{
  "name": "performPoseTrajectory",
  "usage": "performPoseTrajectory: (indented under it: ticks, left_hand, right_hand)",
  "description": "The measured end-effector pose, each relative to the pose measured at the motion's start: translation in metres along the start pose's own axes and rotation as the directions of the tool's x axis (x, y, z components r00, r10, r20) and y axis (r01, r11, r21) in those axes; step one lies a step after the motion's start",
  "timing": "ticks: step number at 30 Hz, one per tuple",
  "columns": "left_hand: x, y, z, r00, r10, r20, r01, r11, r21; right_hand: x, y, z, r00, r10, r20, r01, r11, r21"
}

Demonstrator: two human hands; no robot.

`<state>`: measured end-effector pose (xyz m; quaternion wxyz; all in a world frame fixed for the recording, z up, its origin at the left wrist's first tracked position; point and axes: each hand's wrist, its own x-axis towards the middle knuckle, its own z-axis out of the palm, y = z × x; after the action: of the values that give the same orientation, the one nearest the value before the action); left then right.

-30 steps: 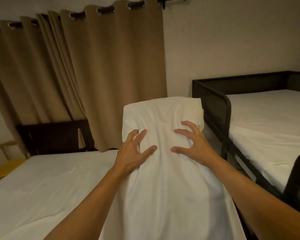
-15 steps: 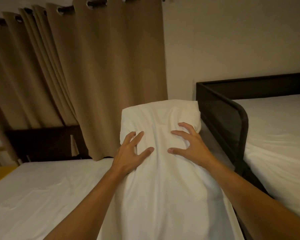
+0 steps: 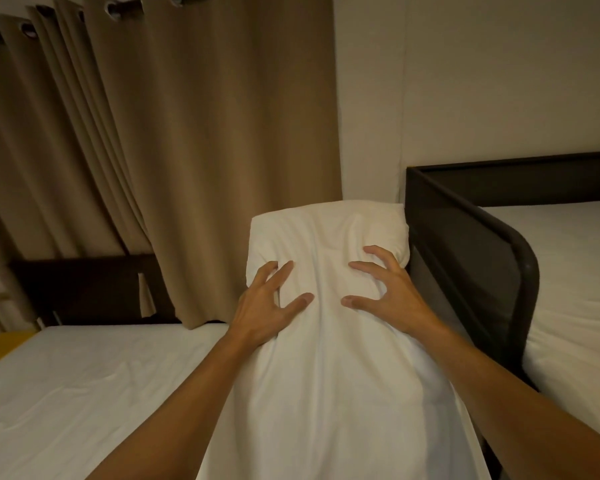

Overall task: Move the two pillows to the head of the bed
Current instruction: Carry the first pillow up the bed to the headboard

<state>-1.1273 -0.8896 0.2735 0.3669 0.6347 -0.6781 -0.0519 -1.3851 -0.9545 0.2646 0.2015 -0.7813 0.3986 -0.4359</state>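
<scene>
A long white pillow (image 3: 329, 233) lies on the right side of the white-sheeted bed (image 3: 84, 382), its far end raised near the curtain and wall. My left hand (image 3: 264, 306) presses on its left side, fingers spread and dug into the cloth. On its right side my right hand (image 3: 385, 292) claws into the fabric, which bunches under the fingers. Both hands grip the pillow about a third down from its far end. I see only this one pillow. The bed's dark headboard (image 3: 84, 285) stands at the far left behind the mattress.
A brown curtain (image 3: 187, 150) hangs behind the bed and touches the mattress. A second bed (image 3: 575, 289) with a dark frame (image 3: 482, 265) stands close on the right, next to the pillow. A yellow surface (image 3: 0, 344) shows at the left edge.
The pillow and both hands have moved forward toward the wall and curtain. My fingers have curled deeper into the cloth, and the second bed's frame now sits right beside the pillow.
</scene>
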Motion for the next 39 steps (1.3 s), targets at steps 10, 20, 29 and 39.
performPoseTrajectory:
  ticks: [10, 20, 29, 39]
  left_hand:
    - [0.101, -0.036, 0.028, 0.999, 0.012, -0.034, -0.012, 1.0, 0.016]
    - [0.209, -0.081, 0.051, 0.999, 0.038, -0.02, -0.038, 0.999, 0.004]
    - [0.271, -0.11, 0.087, 0.999, -0.011, -0.044, 0.011, 1.0, -0.005]
    - [0.304, -0.144, 0.084, 0.984, -0.096, -0.148, 0.106, 0.993, 0.059]
  right_hand:
    - [0.099, 0.056, 0.02, 0.999, -0.041, -0.005, 0.041, 0.999, 0.013]
    - [0.196, 0.107, 0.05, 0.999, -0.024, -0.04, 0.025, 0.999, 0.025]
    - [0.268, 0.164, 0.072, 0.997, -0.074, -0.003, 0.074, 0.997, 0.017]
    - [0.341, 0.184, 0.111, 0.979, -0.197, 0.053, 0.194, 0.979, 0.06]
